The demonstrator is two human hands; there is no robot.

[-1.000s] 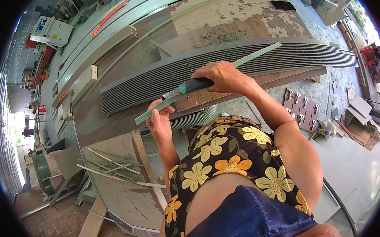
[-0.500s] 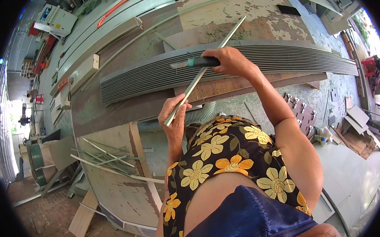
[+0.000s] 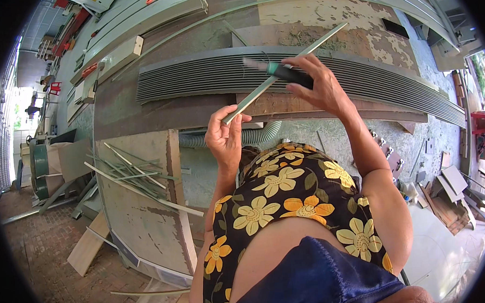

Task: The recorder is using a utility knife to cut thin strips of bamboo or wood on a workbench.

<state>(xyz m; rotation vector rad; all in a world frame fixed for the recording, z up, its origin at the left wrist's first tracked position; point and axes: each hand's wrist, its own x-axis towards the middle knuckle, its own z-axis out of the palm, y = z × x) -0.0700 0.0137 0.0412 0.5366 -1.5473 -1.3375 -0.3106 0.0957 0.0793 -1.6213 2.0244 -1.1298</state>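
Note:
A thin pale-green strip (image 3: 255, 97) slants across the bench, away from me to the right. My left hand (image 3: 225, 133) pinches its near end between thumb and fingers. My right hand (image 3: 321, 86) holds a knife (image 3: 293, 76) with a black handle and a teal collar; its pale blade end is blurred and points left. The knife lies across the strip near its middle, with the right fingers partly stretched out over it. Beneath both is a long row of dark grey strips (image 3: 190, 75), packed side by side on the bench.
Loose thin strips (image 3: 138, 175) lie in a heap on a worn board (image 3: 148, 220) at my left. A ribbed grey hose (image 3: 252, 135) runs below the bench edge. Shavings (image 3: 302, 38) lie behind the grey row. Board offcuts (image 3: 452, 188) stand on the floor at right.
My right hand and the knife have shifted right, and the right fingers have loosened and spread. The left hand still pinches the strip. The whole view has turned slightly.

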